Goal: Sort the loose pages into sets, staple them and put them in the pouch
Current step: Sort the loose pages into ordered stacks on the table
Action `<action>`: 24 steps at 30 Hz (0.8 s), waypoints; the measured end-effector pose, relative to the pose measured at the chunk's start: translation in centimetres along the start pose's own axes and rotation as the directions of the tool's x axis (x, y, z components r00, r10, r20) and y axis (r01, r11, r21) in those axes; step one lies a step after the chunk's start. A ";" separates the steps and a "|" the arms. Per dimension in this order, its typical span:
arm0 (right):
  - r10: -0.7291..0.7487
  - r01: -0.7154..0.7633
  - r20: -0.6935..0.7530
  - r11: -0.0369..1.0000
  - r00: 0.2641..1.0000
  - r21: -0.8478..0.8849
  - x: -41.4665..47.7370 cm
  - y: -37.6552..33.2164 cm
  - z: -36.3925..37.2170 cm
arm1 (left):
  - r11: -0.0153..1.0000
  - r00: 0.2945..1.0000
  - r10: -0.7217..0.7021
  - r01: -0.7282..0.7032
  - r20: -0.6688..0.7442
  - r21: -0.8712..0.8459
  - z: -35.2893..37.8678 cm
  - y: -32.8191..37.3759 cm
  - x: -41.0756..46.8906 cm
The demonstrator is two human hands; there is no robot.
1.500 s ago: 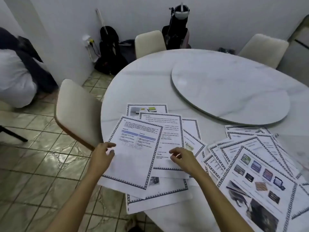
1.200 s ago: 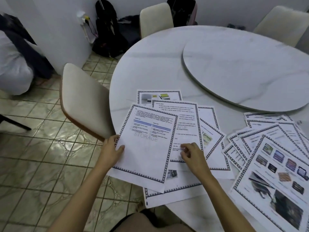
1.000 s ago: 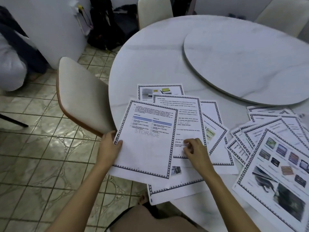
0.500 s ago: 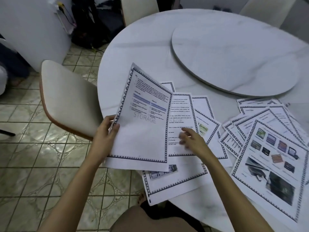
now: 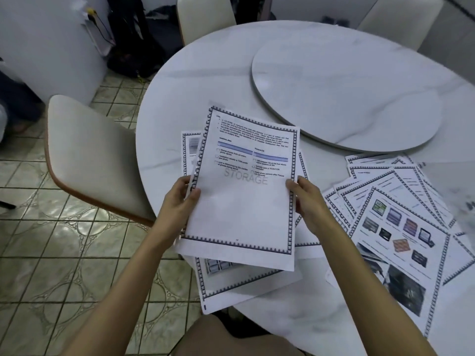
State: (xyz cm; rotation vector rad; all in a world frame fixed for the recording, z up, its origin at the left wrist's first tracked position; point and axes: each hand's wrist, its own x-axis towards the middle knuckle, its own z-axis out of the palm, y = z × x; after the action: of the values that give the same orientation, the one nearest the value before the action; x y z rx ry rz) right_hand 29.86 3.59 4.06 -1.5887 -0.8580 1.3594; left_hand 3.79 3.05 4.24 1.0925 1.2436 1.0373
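A bordered page marked STORAGE [image 5: 244, 201] is lifted above the round white table [image 5: 195, 80]. My left hand [image 5: 177, 201] pinches its left edge, thumb on top. My right hand [image 5: 307, 201] grips its right edge. More than one sheet seems to be held together; I cannot tell how many. Under it lie several loose bordered pages [image 5: 231, 281], one sticking out past the table's near edge. A second fan of pages [image 5: 401, 222] lies to the right, topped by a sheet with coloured pictures. No stapler or pouch is in view.
A raised round turntable [image 5: 347, 86] takes up the table's middle. A cream chair [image 5: 90, 155] stands at the left by the table edge, two more at the back. Dark bags [image 5: 133, 44] sit on the tiled floor by the wall.
The STORAGE page came up off the pile, first in my left hand alone. My right hand left the pages on the table and took hold of its right edge.
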 end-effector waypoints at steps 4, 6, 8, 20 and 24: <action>-0.071 0.067 -0.113 0.997 0.991 -0.044 0.1 -0.3 -2.8 | 0.984 0.995 -0.102 0.104 -0.023 0.144 1.8 -0.7 0.6; -0.083 0.071 -0.156 0.994 0.984 -0.079 0.1 -0.3 -4.9 | 0.962 0.984 -0.148 0.166 -0.096 0.219 2.5 -1.7 0.9; -0.080 0.058 -0.173 0.990 0.982 -0.131 -0.1 0.0 -7.3 | 0.911 0.972 -0.162 0.213 -0.170 0.353 2.9 -2.8 1.3; -0.021 -0.107 -0.273 0.889 0.962 -0.444 -1.2 4.9 -15.2 | 0.396 0.922 -0.057 0.372 -0.382 0.839 6.7 -4.7 1.3; -0.029 -0.102 -0.266 0.879 0.963 -0.465 -1.0 5.2 -15.2 | 0.303 0.898 -0.095 0.438 -0.430 0.847 6.6 -4.4 2.0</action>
State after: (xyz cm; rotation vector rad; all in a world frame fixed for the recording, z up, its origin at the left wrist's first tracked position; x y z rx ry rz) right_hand 44.51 -1.96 0.41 -2.1193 -1.0507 0.9638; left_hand 10.51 3.86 -0.41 1.4983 2.3510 0.0746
